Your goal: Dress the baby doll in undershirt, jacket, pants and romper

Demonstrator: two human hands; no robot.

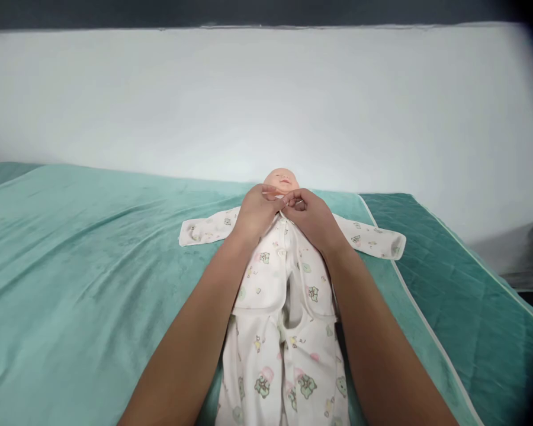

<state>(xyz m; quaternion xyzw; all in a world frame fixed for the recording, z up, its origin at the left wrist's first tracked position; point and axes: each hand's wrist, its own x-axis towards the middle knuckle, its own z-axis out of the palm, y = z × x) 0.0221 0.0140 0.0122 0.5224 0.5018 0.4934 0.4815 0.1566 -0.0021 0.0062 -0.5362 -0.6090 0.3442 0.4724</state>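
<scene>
A baby doll [282, 179] lies on its back on a light teal blanket [93, 266], dressed in a white printed romper [284, 313] with its sleeves spread sideways. My left hand [255, 212] and my right hand [310, 216] meet at the garment's neckline just under the doll's chin. Both hands are closed in a pinch on the top of the romper's front opening. A thin white tie cord [299, 266] hangs down the chest. Below the hands the front placket shows buttons, and the flaps gap apart near the waist.
A darker green quilted mat [462, 296] lies under the blanket on the right, with its white piped edge running diagonally. A pale wall [266, 100] rises behind the doll. Something grey shows at the far right edge.
</scene>
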